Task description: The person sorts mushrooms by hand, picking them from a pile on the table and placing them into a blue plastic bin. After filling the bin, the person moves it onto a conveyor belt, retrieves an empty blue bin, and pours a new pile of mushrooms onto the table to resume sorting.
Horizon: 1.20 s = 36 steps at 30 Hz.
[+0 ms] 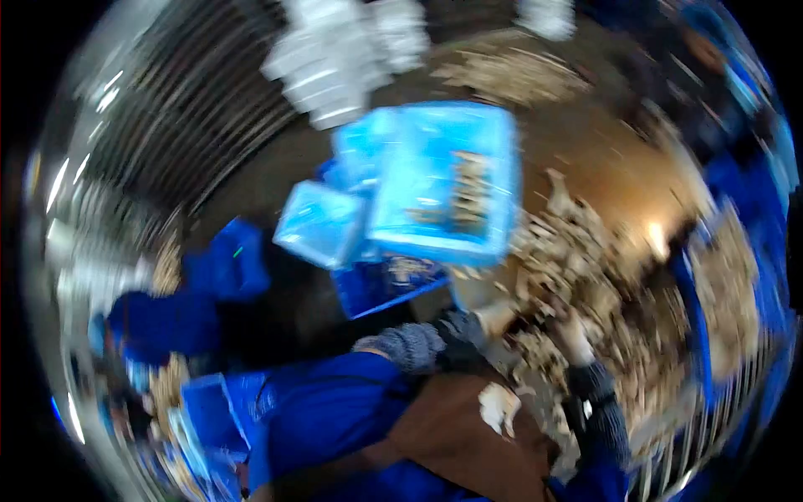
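A heap of pale, mushroom-like pieces point(577, 259) spreads over the work surface in front of me. My left hand point(496, 319) reaches to the near left edge of this heap, close to the pieces; motion blur hides how its fingers sit. My right hand point(572, 336) is among the pieces, a short way to the right of the left one. Its fingers are smeared too, and whether it holds a piece is not clear. Grey knit cuffs cover both wrists. One pale piece point(499, 408) lies on my brown apron point(456, 427).
Left of the heap stands a light-blue plastic-lined box point(418, 180) with a row of pieces in it. Blue crates point(238, 259) are at left, white foam boxes point(335, 63) stacked behind. A filled tray point(723, 293) and another person point(723, 67) are at right.
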Motion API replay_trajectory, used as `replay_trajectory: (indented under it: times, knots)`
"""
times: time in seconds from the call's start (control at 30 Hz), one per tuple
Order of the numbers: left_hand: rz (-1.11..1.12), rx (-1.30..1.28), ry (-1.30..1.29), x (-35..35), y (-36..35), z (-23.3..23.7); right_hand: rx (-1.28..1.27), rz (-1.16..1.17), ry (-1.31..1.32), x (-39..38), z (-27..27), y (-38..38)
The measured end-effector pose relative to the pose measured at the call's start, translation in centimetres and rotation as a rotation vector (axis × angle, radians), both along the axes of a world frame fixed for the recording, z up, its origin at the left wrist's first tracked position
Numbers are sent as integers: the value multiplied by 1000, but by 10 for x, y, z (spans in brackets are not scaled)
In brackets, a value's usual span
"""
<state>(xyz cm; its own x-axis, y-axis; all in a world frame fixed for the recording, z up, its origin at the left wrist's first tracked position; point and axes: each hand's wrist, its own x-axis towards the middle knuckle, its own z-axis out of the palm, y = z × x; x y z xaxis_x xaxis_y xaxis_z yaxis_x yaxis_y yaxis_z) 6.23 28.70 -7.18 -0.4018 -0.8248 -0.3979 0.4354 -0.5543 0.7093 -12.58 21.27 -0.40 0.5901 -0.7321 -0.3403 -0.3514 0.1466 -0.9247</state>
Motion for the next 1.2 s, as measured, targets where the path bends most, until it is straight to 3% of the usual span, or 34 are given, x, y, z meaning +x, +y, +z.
replay_trajectory:
  times: [0.07, 0.1, 0.13, 0.2, 0.23, 0.3, 0.33, 0.37, 0.4, 0.47, 0.5, 0.53, 0.6, 0.7, 0.77, 0.83, 0.9, 0.97, 1.07, 1.2]
  knots:
    - [104, -555, -588, 22, 29, -1, 246, -143, -173, 7, -7, -19]
    - [60, -888, -799, 38, 38, -24, 401, -250, -291, 6, -11, -33]
    - [45, -810, -913, 53, 53, -21, 555, -352, -412, 2, -17, -54]
    - [323, -92, -211, 72, 72, -81, 755, -521, -583, -14, -30, -107]
    - [440, 145, 95, 95, 86, -75, 675, -548, -575, -23, -45, -139]
    - [380, 161, -400, 147, 112, -31, 453, -594, -479, -29, -52, -187]
    - [397, 237, -499, 166, 122, -50, 309, -592, -362, -23, -51, -201]
    - [749, 198, -382, 173, 126, -39, 197, -576, -243, -8, -41, -204]
    - [782, -329, -1029, 201, 133, -66, 115, -546, -148, 12, -32, -205]
    - [668, -415, -1462, 239, 145, -108, -1, -462, 7, 56, -18, -199]
    - [639, -5, -1211, 250, 146, -121, -36, -408, 56, 76, -15, -197]
    - [492, 174, -1134, 265, 146, -172, -66, -363, 100, 94, -11, -195]
    - [372, 332, -1382, 267, 140, -110, -102, -279, 146, 125, -9, -190]
    - [250, 326, -1256, 251, 149, -99, -123, -171, 177, 163, -1, -179]
    - [392, 321, -1231, 223, 163, -114, -136, -106, 189, 183, 7, -173]
    - [320, 351, -1206, 201, 177, -98, -142, -53, 192, 198, 16, -164]
    - [245, 323, -1248, 181, 194, -116, -143, -18, 193, 206, 26, -157]
    - [127, 169, -1212, 174, 203, -104, -152, 19, 193, 215, 37, -151]
    - [258, 296, -1099, 164, 197, -84, -165, 68, 194, 223, 50, -138]
    - [313, 144, -1232, 162, 180, -80, -184, 114, 186, 231, 69, -124]
